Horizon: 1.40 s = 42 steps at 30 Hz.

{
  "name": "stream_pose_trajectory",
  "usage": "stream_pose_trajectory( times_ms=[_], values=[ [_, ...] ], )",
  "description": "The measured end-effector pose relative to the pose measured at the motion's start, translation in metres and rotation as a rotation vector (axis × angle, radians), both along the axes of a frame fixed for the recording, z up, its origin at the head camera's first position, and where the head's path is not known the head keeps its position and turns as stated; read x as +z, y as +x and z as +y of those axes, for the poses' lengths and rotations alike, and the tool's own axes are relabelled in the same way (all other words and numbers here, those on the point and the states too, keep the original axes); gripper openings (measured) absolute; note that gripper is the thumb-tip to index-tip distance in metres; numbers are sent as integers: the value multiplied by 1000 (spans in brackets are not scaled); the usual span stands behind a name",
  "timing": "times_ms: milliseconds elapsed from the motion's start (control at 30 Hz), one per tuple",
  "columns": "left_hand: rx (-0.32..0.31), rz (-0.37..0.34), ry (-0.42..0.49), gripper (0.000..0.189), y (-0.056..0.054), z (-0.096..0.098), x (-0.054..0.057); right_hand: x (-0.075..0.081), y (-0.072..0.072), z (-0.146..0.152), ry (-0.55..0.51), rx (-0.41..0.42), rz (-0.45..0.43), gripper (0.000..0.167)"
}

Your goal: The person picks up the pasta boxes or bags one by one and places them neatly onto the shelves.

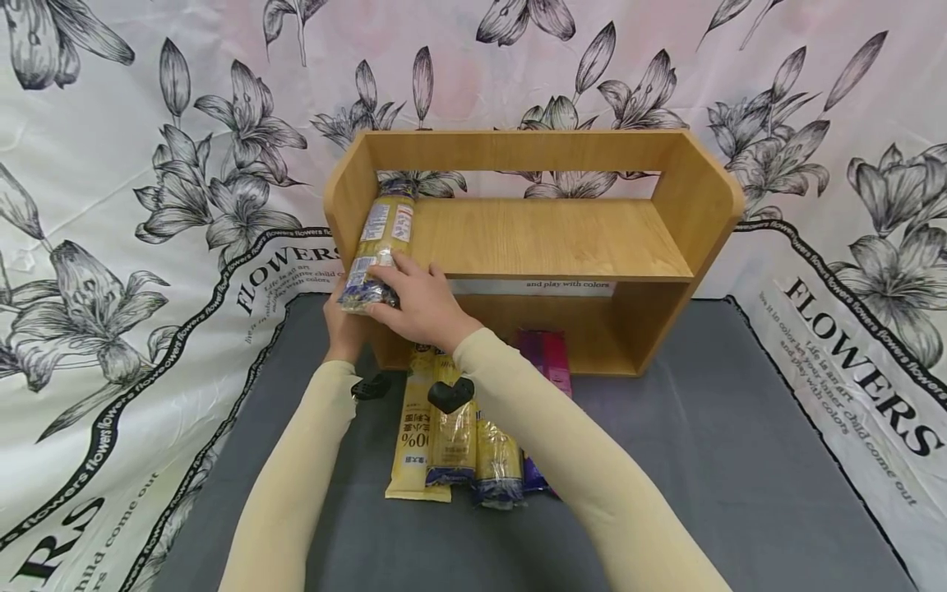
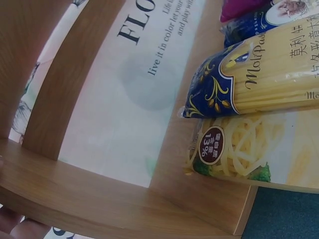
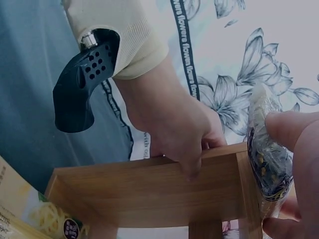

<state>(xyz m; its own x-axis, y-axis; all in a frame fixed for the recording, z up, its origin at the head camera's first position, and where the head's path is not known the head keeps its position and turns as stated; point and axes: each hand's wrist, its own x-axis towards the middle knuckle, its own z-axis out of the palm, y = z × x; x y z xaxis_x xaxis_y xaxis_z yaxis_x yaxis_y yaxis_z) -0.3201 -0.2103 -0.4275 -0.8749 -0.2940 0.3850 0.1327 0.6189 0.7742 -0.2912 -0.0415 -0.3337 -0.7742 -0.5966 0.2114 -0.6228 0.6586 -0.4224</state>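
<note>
A clear bag of yellow pasta (image 1: 386, 230) with dark blue ends lies on the upper board of a wooden shelf (image 1: 533, 238), against its left side panel. My right hand (image 1: 425, 300) grips the bag's near end; in the right wrist view fingers show on both sides of the crinkled blue end (image 3: 269, 154). My left hand (image 1: 345, 325) is lower, at the shelf's left side. In the right wrist view the left hand (image 3: 179, 124) holds the panel's edge with curled fingers. Part of it is hidden behind the bag in the head view.
Several pasta packs lie side by side below: a yellow pack (image 1: 414, 436), two clear blue-ended bags (image 1: 453, 427) and a purple-pink pack (image 1: 547, 358). Their far ends reach into the lower compartment. Grey cloth (image 1: 703, 460) covers the table; a flower-printed curtain (image 1: 222, 99) hangs behind.
</note>
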Motion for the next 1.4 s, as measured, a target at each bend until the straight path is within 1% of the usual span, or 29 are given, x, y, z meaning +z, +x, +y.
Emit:
stream_pose_trajectory(
  times_ms=[67, 167, 300, 400, 467, 533, 600, 700, 833, 900, 967, 1067, 1167, 1200, 1300, 1400],
  values=[
    [6, 20, -20, 48, 1, 1, 0, 0, 1, -1, 4, 0, 11, 59],
    [11, 28, -10, 47, 1, 1, 0, -1, 1, -1, 10, 0, 19, 59],
    [-3, -6, 27, 49, -1, 0, 0, -4, 1, 2, 14, -3, 17, 60],
    [-13, -36, 30, 51, -2, -1, 0, -6, 3, 7, 4, 10, 20, 62],
    [-22, -42, 25, 51, -3, 0, 0, -7, 5, 14, -2, 22, 33, 62],
    [-25, -48, 47, 49, -4, 1, 0, -8, 7, 24, -5, 26, 46, 62],
    [-29, -45, 78, 47, -5, 2, 0, -8, 9, 36, -6, 22, 61, 62],
    [-18, -28, 77, 46, -5, 2, -2, -7, 11, 62, -39, 4, 75, 60],
    [2, 13, -26, 45, -5, 0, -2, -5, 15, 108, -105, -33, 75, 57],
    [5, 32, -67, 44, -5, 0, -3, -7, 19, 133, -117, -64, 66, 56],
    [5, 42, -76, 45, -5, -1, -3, -11, 24, 159, -123, -102, 55, 54],
    [5, 51, -87, 45, -4, -1, -3, -25, 30, 196, -125, -173, 62, 50],
    [9, 55, -100, 45, -5, -2, -3, -48, 35, 228, -129, -253, 35, 50],
    [14, 60, -125, 44, -5, -2, -3, -57, 37, 237, -125, -283, 18, 51],
    [17, 63, -166, 43, -5, 0, -2, -87, 44, 260, -121, -372, -63, 55],
    [15, 54, -180, 43, -5, 2, -2, -114, 55, 276, -124, -445, -145, 58]
  ],
)
